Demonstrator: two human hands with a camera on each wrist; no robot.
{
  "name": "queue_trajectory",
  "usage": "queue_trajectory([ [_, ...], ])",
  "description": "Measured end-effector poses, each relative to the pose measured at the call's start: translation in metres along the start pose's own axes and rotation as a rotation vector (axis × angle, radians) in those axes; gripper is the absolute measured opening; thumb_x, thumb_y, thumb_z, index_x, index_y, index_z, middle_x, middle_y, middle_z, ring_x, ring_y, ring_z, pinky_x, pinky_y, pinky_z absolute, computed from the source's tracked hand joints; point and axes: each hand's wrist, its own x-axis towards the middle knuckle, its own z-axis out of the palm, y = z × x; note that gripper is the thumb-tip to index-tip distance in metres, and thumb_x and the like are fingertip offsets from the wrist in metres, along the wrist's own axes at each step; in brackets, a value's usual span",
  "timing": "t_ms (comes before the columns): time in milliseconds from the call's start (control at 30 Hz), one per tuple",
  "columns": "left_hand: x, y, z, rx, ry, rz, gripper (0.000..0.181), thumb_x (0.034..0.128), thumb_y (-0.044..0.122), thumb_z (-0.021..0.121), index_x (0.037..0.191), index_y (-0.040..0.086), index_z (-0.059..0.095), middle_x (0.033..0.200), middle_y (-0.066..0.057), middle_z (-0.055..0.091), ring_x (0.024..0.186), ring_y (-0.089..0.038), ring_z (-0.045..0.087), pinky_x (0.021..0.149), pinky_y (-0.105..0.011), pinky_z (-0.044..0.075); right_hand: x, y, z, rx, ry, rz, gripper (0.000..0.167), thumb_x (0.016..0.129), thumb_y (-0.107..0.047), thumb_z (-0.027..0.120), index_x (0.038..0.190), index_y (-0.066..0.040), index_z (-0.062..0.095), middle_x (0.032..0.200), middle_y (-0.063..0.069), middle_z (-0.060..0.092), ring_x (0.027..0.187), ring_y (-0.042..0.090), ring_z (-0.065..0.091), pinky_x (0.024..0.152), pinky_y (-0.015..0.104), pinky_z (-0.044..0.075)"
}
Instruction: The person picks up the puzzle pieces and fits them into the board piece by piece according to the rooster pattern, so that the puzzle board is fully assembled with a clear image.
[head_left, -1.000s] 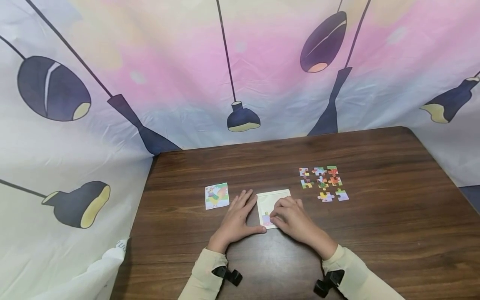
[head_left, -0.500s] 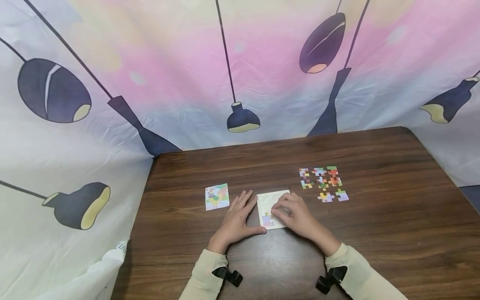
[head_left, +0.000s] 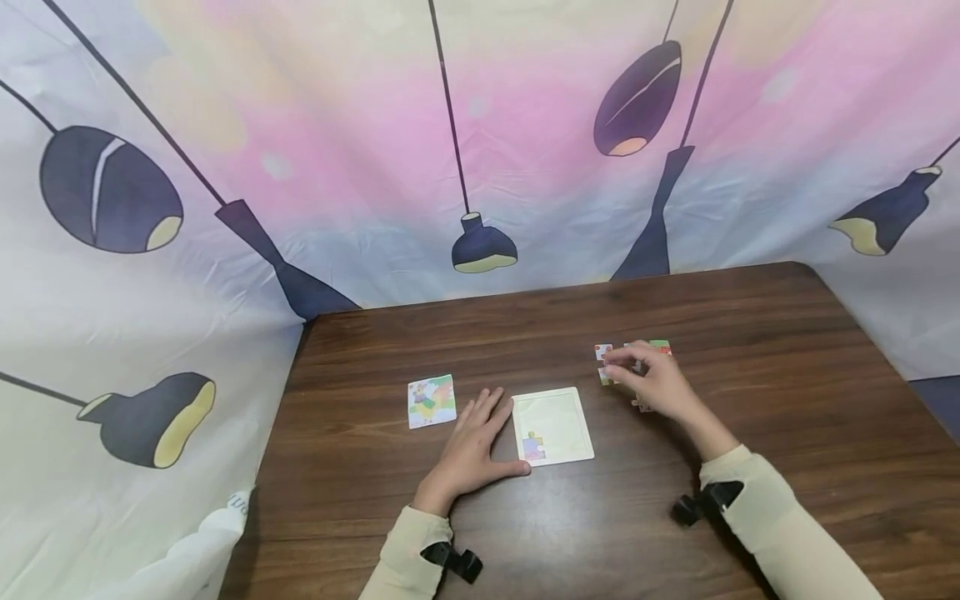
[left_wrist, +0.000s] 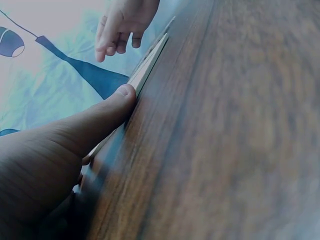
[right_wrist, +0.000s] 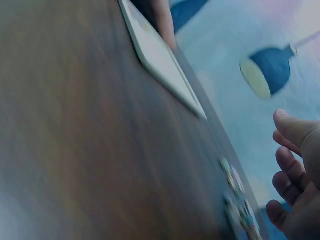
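My left hand point(head_left: 472, 446) lies on the table with its fingers spread along the left side of the white puzzle tray point(head_left: 566, 425). Its thumb point(left_wrist: 112, 107) touches the tray's near edge. One purple and pink puzzle piece point(head_left: 533, 448) sits in the tray's near left corner. Over the loose puzzle pieces point(head_left: 603, 352) hovers my right hand point(head_left: 654, 379), which hides most of them. In the right wrist view, its fingers point(right_wrist: 289, 162) are loosely bent above the blurred pieces, and I see nothing held between them.
A square picture card point(head_left: 432, 402) with a cartoon animal lies left of my left hand. The brown wooden table point(head_left: 600, 525) ends at the back against a printed cloth point(head_left: 360, 150). Each wrist wears a black camera mount.
My right hand has left the tray and moved right and away from me, over the loose pieces. The corner piece stays in the tray. My left hand keeps its place.
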Motion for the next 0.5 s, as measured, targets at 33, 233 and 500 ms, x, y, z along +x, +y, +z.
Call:
queue_trajectory([
  [33, 0.000, 0.000, 0.000, 0.001, 0.002, 0.004, 0.103, 0.0858, 0.058, 0.083, 0.164, 0.007, 0.038, 0.174, -0.016, 0.023, 0.162, -0.035, 0.013, 0.129, -0.057, 0.013, 0.004, 0.004, -0.006, -0.015, -0.012, 0.024, 0.021, 0.096, -0.008, 0.079, 0.116, 0.000, 0.079, 0.105, 0.013, 0.073, 0.086, 0.011, 0.060, 0.070, 0.022, 0.050],
  [233, 0.000, 0.000, 0.000, 0.005, -0.009, -0.001, 0.105, 0.0859, 0.059, 0.082, 0.165, 0.008, 0.036, 0.174, -0.015, 0.021, 0.162, -0.034, 0.012, 0.130, -0.056, 0.011, 0.024, 0.022, -0.031, -0.059, -0.094, 0.162, 0.035, 0.103, -0.020, 0.073, 0.130, 0.002, 0.072, 0.119, 0.019, 0.068, 0.097, 0.025, 0.062, 0.077, 0.034, 0.052],
  [500, 0.000, 0.001, 0.000, 0.020, -0.005, -0.014, 0.105, 0.0858, 0.060, 0.082, 0.165, 0.008, 0.036, 0.174, -0.015, 0.021, 0.162, -0.033, 0.012, 0.130, -0.054, 0.010, 0.042, 0.037, -0.034, -0.204, -0.165, 0.085, 0.036, 0.098, -0.019, 0.079, 0.129, -0.001, 0.074, 0.119, 0.019, 0.065, 0.113, 0.039, 0.058, 0.098, 0.060, 0.045],
])
